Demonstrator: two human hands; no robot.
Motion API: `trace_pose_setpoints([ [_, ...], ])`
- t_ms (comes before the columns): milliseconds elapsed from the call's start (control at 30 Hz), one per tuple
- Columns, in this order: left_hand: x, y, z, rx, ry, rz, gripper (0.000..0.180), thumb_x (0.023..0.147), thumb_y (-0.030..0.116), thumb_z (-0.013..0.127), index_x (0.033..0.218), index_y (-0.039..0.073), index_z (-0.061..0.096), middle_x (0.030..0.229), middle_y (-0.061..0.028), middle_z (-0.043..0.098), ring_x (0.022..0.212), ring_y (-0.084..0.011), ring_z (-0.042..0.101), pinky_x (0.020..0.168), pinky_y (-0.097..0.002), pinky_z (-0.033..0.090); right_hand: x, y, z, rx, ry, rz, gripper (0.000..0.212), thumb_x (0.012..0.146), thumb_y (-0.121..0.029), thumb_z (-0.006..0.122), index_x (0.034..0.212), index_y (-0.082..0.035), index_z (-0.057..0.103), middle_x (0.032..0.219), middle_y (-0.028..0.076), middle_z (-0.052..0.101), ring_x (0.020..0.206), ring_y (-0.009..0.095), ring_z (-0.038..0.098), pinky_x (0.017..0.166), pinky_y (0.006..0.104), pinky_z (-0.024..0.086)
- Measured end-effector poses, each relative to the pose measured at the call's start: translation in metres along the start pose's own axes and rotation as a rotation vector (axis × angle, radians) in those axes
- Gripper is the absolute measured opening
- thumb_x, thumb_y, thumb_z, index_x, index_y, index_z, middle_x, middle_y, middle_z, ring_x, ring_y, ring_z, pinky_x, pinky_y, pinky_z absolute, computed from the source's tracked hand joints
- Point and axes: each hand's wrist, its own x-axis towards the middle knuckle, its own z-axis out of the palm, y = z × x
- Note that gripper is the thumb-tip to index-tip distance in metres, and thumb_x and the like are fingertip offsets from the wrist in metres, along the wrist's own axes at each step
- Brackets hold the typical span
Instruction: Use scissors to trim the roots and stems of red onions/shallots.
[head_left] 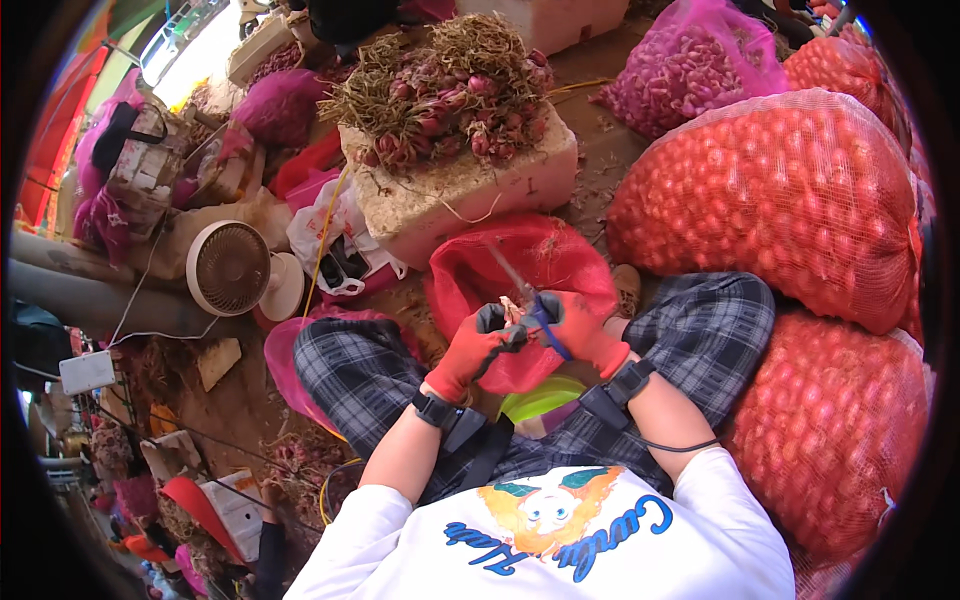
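Observation:
My left hand, in an orange-red glove with dark fingertips, is closed on a small shallot with pale, dry skin; the fingers hide most of it. Right beside it, my right hand in a matching glove grips blue-handled scissors, whose blades point up and away to the left. Both hands are above the near side of an open red mesh bag between my legs. Behind that bag, a bunch of shallots with dried stalks lies on a white foam box. A lime-green container sits close below my wrists.
Full red mesh sacks of shallots crowd my right side, with a pink mesh bag farther back. On the left are a round fan, a white plastic bag, a yellow cord and a white power strip with cables.

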Motion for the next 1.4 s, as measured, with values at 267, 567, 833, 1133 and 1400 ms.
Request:
trace_pose_setpoints([
  [267, 0.006, 0.013, 0.013, -0.241, 0.065, -0.109, 0.025, 0.088, 0.014, 0.060, 0.108, 0.004, 0.049, 0.102, -0.0030, 0.058, 0.091, -0.0132, 0.056, 0.076, -0.0252, 0.046, 0.003, -0.001, -0.017, 0.814, -0.096, 0.322, 0.014, 0.080, -0.012, 0.062, 0.086, -0.002, 0.055, 0.070, 0.003, 0.055, 0.056, 0.010, 0.053, 0.051, 0.0238, 0.044],
  [567, 0.011, 0.011, -0.005, -0.566, 0.011, 0.039, 0.040, 0.092, 0.026, 0.053, 0.127, 0.010, 0.043, 0.118, -0.0027, 0.054, 0.084, -0.0102, 0.051, 0.071, -0.0224, 0.042, 0.001, -0.014, -0.015, 0.859, -0.005, 0.254, 0.013, 0.080, -0.010, 0.062, 0.086, -0.001, 0.055, 0.072, 0.004, 0.054, 0.056, 0.010, 0.052, 0.053, 0.0235, 0.045],
  [833, 0.013, 0.010, 0.007, -0.066, 0.148, 0.155, 0.043, 0.087, 0.009, 0.056, 0.127, 0.008, 0.041, 0.113, -0.0026, 0.051, 0.093, -0.0097, 0.051, 0.078, -0.0230, 0.042, 0.005, 0.009, -0.003, 0.824, 0.160, 0.329, 0.019, 0.081, -0.011, 0.064, 0.097, -0.003, 0.058, 0.081, 0.003, 0.060, 0.060, 0.007, 0.051, 0.051, 0.0221, 0.042],
  [1133, 0.012, 0.009, 0.033, -0.277, 0.188, 0.262, 0.042, 0.084, -0.003, 0.057, 0.122, 0.003, 0.042, 0.110, -0.0070, 0.053, 0.099, -0.0166, 0.054, 0.089, -0.0310, 0.044, 0.009, 0.031, 0.012, 0.437, 0.163, 0.269, 0.018, 0.080, -0.013, 0.066, 0.094, -0.003, 0.060, 0.073, 0.000, 0.062, 0.059, 0.005, 0.052, 0.052, 0.0236, 0.043],
  [1400, 0.014, 0.009, 0.010, -0.404, 0.078, 0.217, 0.044, 0.089, 0.005, 0.053, 0.130, 0.009, 0.038, 0.117, -0.0073, 0.051, 0.099, -0.0180, 0.056, 0.088, -0.0321, 0.045, 0.014, 0.014, -0.001, 0.523, 0.294, 0.270, 0.022, 0.084, -0.018, 0.064, 0.098, -0.002, 0.058, 0.071, 0.000, 0.059, 0.056, 0.005, 0.052, 0.048, 0.0206, 0.040],
])
